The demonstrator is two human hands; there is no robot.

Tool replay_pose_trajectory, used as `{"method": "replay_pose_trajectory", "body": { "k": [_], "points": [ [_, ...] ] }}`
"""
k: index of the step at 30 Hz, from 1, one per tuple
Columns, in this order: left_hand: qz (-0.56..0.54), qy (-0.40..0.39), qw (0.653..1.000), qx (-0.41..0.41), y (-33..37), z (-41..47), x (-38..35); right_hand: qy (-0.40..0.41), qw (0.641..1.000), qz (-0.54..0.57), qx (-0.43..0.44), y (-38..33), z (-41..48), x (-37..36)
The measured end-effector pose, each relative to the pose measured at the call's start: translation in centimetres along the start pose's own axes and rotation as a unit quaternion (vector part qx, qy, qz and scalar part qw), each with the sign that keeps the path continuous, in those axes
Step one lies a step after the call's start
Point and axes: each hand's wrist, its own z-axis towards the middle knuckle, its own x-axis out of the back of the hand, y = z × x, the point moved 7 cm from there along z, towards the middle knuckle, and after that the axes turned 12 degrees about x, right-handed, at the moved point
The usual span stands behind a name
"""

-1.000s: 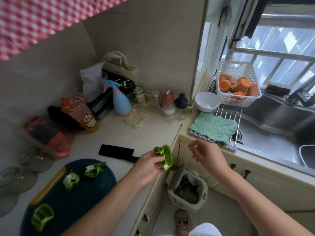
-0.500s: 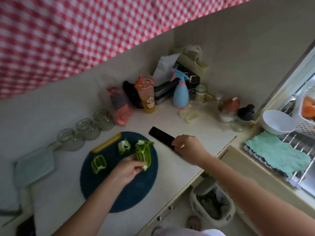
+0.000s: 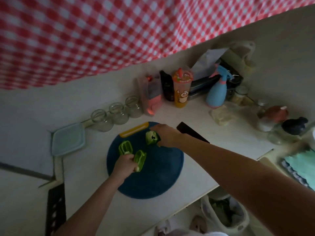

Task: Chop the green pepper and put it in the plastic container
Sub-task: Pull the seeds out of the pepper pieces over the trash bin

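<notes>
A round dark blue cutting board (image 3: 153, 178) with a yellow handle strip lies on the white counter. My left hand (image 3: 123, 165) holds a long green pepper piece (image 3: 140, 160) over the board's left side. Another pepper piece (image 3: 125, 147) lies on the board just beyond it. My right hand (image 3: 166, 134) is at the board's far edge with its fingers around a third pepper piece (image 3: 150, 137). A pale blue plastic container (image 3: 68, 138) with its lid on sits to the left of the board. A black knife (image 3: 191, 133) lies on the counter behind my right forearm.
Three empty glass jars (image 3: 117, 113) stand behind the board. Bottles, a printed cup (image 3: 182, 89) and a blue spray bottle (image 3: 217, 89) crowd the back wall. A white waste bin (image 3: 225, 215) stands on the floor below the counter edge. A teal cloth (image 3: 301, 160) lies at far right.
My left hand brought its pepper piece further over the board. My right hand left the knife area and reached onto the pepper piece at the board's far edge. The view swung left.
</notes>
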Motion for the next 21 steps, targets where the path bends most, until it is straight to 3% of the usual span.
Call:
{"method": "replay_pose_trajectory", "body": {
  "k": [4, 9, 12, 15, 18, 21],
  "points": [
    [0.136, 0.000, 0.989, -0.052, 0.2, 0.3, 0.5, -0.058, 0.997, -0.049, 0.008, -0.4, 2.1, -1.3],
    [0.183, 0.071, 0.976, -0.099, 1.1, -0.4, 2.0, -0.042, 0.999, -0.026, -0.014, 0.1, 3.2, -2.5],
    [0.124, 0.121, 0.976, -0.134, 2.9, -1.5, 3.2, -0.013, 0.999, -0.032, 0.003, -0.3, 3.3, -2.2],
    [0.068, 0.113, 0.979, -0.157, 4.5, -1.8, 3.6, 0.012, 0.999, -0.027, 0.016, -1.0, 2.8, -1.7],
    [-0.004, 0.064, 0.988, -0.141, 5.1, -1.4, 3.4, 0.079, 0.996, 0.046, 0.008, -1.6, 1.4, -0.4],
    [-0.125, -0.035, 0.987, -0.095, 5.6, -2.0, 2.1, 0.158, 0.981, 0.107, 0.015, -2.3, -1.1, 1.9]
  ]
}}
